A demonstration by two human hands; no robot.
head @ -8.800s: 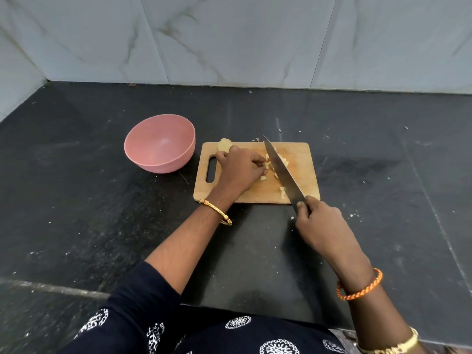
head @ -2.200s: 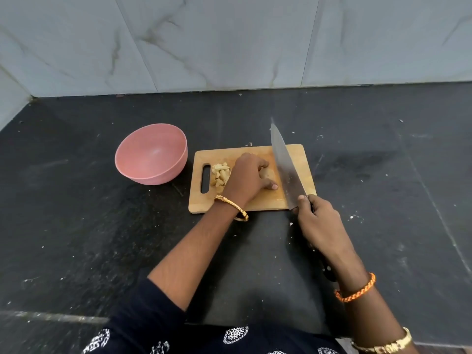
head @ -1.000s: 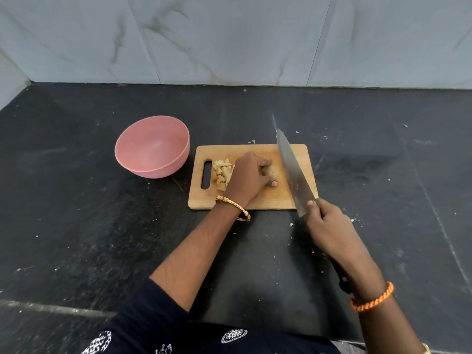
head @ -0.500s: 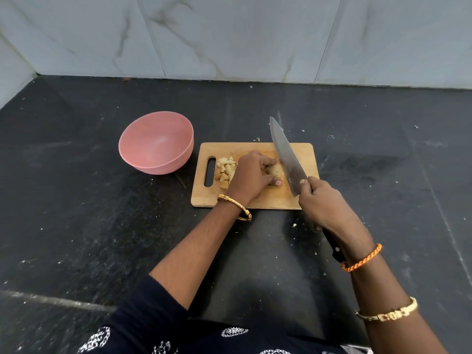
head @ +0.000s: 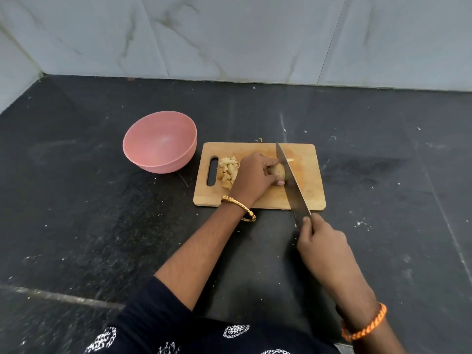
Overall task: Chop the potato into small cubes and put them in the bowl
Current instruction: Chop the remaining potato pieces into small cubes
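Half a second ago the long steel knife (head: 291, 182) was raised; now its blade has dropped against the brown unpeeled potato piece (head: 278, 170), so another slice is starting. The left hand (head: 255, 177) curls over the potato on the wooden cutting board (head: 310, 175), with pale cubes (head: 228, 169) behind its knuckles. The right hand (head: 324, 246) grips the handle. The pink bowl (head: 160, 141) sits beyond the cubes.

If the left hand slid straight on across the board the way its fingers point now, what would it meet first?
The left hand already grips the potato piece; pushed further that way, potato and fingertips would probably meet the knife blade, which stands right at the potato's far side.
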